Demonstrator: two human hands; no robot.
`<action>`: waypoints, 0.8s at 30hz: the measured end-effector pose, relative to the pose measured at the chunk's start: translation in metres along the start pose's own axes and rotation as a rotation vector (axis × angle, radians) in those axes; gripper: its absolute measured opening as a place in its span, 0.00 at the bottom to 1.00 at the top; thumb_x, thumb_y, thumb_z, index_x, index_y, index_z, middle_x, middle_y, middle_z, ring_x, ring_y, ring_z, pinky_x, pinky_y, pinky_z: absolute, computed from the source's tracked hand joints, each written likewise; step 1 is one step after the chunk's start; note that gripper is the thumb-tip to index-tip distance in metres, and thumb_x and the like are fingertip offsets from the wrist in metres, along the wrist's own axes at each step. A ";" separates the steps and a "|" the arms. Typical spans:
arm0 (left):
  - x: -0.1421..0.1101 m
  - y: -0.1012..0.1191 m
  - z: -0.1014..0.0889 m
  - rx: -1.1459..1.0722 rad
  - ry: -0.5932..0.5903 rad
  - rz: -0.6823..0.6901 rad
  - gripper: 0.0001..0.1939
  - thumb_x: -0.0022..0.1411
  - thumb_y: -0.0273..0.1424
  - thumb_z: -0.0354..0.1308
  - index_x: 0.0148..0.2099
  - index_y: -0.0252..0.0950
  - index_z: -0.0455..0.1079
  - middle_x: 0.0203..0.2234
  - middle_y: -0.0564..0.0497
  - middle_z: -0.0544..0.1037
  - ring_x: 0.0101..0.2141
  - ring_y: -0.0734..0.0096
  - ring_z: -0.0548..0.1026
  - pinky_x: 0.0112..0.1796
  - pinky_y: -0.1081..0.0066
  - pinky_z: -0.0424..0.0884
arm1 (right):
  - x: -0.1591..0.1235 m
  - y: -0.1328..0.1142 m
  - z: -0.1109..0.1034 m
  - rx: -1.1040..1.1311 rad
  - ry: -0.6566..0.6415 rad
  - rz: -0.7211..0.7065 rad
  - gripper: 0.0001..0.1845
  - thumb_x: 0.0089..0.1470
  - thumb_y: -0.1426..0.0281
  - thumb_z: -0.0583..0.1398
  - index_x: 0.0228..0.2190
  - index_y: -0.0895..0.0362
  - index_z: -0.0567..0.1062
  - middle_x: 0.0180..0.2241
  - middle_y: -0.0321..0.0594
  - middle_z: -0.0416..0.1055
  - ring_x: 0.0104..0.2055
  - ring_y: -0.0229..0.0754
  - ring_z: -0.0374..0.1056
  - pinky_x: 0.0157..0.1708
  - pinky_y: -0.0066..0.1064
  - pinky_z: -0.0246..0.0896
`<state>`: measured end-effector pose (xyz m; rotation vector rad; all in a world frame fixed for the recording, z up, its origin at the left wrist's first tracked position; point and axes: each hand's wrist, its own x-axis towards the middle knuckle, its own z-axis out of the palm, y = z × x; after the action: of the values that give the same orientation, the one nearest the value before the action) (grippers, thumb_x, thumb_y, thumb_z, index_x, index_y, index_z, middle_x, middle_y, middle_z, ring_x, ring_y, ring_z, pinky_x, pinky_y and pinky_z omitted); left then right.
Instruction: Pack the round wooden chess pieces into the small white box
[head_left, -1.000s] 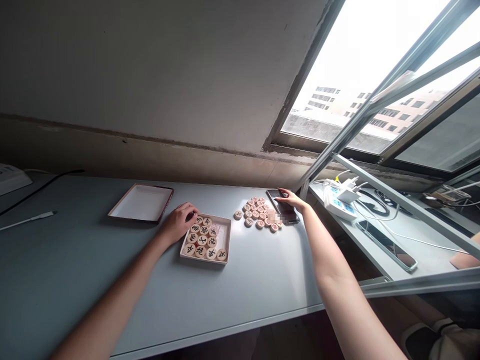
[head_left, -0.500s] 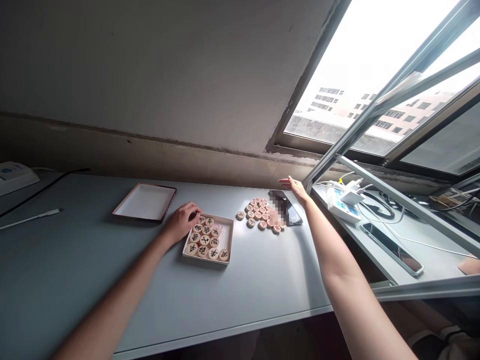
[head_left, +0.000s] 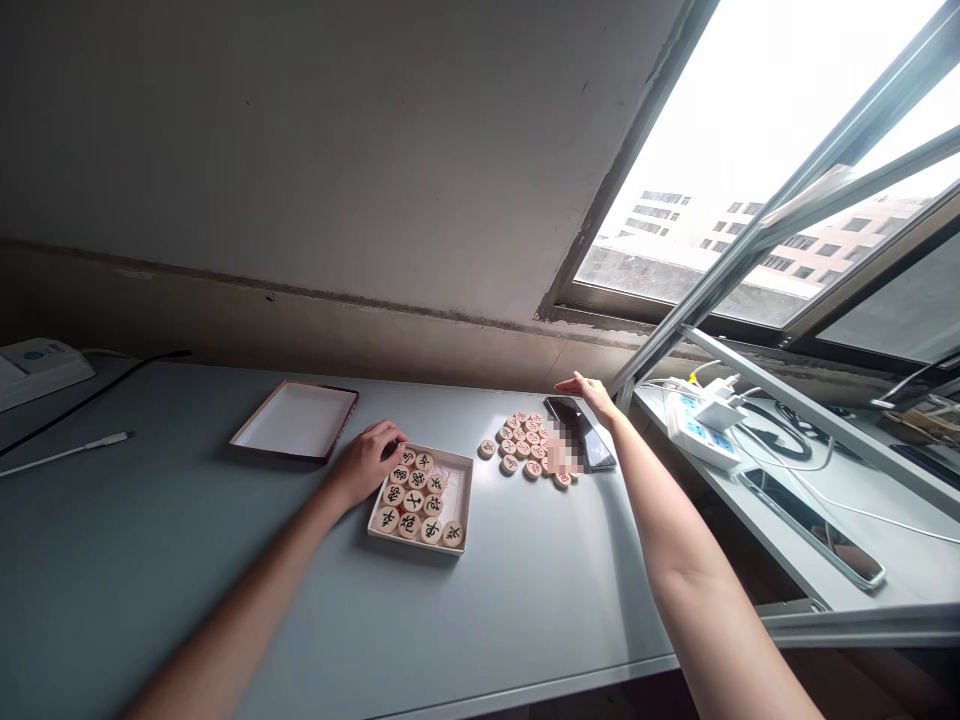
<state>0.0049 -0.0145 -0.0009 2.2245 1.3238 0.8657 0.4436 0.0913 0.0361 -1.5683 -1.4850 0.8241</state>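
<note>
Discs: small round wooden chess pieces (head_left: 415, 493), light, stiff, smooth, in shallow white box (head_left: 459, 500) on grey worktop (head_left: 525, 580); pinch by rims. Left hand (head_left: 369, 464) curled loosely over far-left pieces. Right hand (head_left: 595, 393) flat-open, empty, above dark phone (head_left: 581, 443).

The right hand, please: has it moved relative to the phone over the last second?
Yes. The right hand was lying flat on the phone; it has lifted off toward the phone's far end, nearer the wall.

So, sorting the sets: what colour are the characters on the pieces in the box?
Black, on pale wooden pieces, seen in the head view.
</note>
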 end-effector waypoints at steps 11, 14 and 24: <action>0.000 -0.005 0.004 0.010 0.019 0.009 0.09 0.60 0.31 0.46 0.35 0.38 0.68 0.34 0.51 0.72 0.37 0.67 0.71 0.39 0.70 0.65 | -0.045 -0.080 0.057 -0.102 -0.142 -0.252 0.21 0.51 0.58 0.58 0.44 0.56 0.71 0.43 0.44 0.71 0.41 0.41 0.68 0.42 0.33 0.63; 0.001 -0.004 0.002 0.003 0.021 0.013 0.09 0.59 0.30 0.46 0.34 0.38 0.67 0.33 0.51 0.71 0.36 0.68 0.71 0.38 0.71 0.65 | -0.093 -0.119 0.106 -0.378 -0.609 -0.491 0.16 0.55 0.61 0.56 0.44 0.53 0.71 0.40 0.39 0.72 0.37 0.39 0.68 0.34 0.29 0.62; 0.000 0.001 -0.001 0.024 0.022 0.005 0.07 0.57 0.27 0.47 0.31 0.37 0.65 0.31 0.51 0.70 0.34 0.69 0.69 0.37 0.70 0.65 | -0.155 -0.156 0.178 -0.975 -0.643 -0.760 0.14 0.47 0.68 0.65 0.38 0.55 0.71 0.33 0.39 0.72 0.32 0.41 0.69 0.26 0.27 0.55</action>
<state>0.0044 -0.0151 0.0002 2.2431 1.3461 0.8828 0.1994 -0.0443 0.0813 -1.1364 -2.9910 0.0924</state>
